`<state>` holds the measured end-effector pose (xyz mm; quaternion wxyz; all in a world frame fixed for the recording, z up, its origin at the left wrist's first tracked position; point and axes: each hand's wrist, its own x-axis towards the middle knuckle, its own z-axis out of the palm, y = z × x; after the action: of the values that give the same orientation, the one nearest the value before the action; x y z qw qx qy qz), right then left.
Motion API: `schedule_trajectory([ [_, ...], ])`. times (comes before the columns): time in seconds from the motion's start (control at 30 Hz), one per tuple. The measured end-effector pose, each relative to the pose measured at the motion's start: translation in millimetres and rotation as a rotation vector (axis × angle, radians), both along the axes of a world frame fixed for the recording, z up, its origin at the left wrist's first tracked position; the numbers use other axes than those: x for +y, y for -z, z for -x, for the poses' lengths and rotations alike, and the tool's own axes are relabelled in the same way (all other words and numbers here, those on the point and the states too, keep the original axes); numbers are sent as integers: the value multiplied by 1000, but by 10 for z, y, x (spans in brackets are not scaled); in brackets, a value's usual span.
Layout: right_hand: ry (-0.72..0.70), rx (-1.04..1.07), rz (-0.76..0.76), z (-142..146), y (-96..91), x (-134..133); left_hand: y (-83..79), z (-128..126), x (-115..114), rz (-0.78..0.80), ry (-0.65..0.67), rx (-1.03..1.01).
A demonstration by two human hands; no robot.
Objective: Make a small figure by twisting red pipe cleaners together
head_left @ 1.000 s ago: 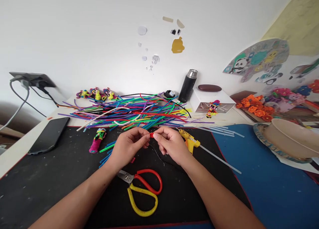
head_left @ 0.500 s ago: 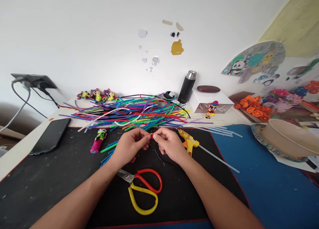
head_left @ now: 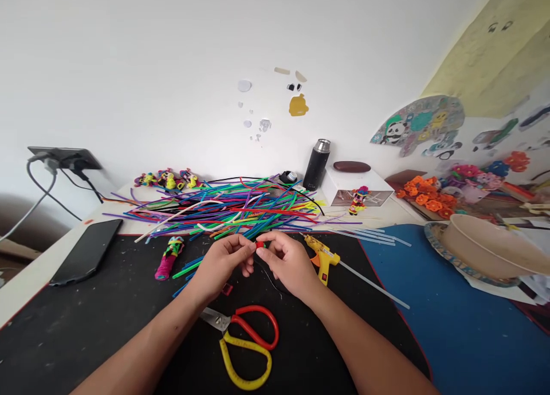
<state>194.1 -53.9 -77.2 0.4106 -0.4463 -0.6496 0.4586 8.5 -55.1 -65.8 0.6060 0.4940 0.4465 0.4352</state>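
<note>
Between the fingertips of my left hand [head_left: 227, 262] and my right hand [head_left: 289, 262] is a small red piece [head_left: 260, 245], perhaps of pipe cleaner, with a speck of green beside it. Both hands are closed in a pinch over the black mat. Scissors [head_left: 240, 337] with one red and one yellow handle lie below the hands. A yellow glue gun [head_left: 323, 257] rests right of my right hand, a clear glue stick poking from its back. Left of my left hand lie cut green and blue pipe cleaners [head_left: 189, 269] and a small pipe-cleaner figure [head_left: 168, 258].
A wide heap of coloured pipe cleaners [head_left: 232, 208] spreads along the wall. Behind it are a black thermos [head_left: 317, 165] and a white box [head_left: 344, 183]. A phone [head_left: 88, 250] lies at left. A beige bowl [head_left: 494, 246] stands at right, near orange flowers [head_left: 423, 195].
My view has tilted up slightly, so everything sits lower in the picture. My fingers have shifted a little around the red piece, which both hands still pinch.
</note>
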Motion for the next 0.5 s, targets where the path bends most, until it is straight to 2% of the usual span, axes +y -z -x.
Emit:
schedule_trajectory([
  [0.27, 10, -214, -179, -21, 23, 4, -22, 25, -2, 63, -3, -32],
  [0.5, 51, -253, -240, -35, 0, -2, -50, 11, -6, 96, 1, -89],
])
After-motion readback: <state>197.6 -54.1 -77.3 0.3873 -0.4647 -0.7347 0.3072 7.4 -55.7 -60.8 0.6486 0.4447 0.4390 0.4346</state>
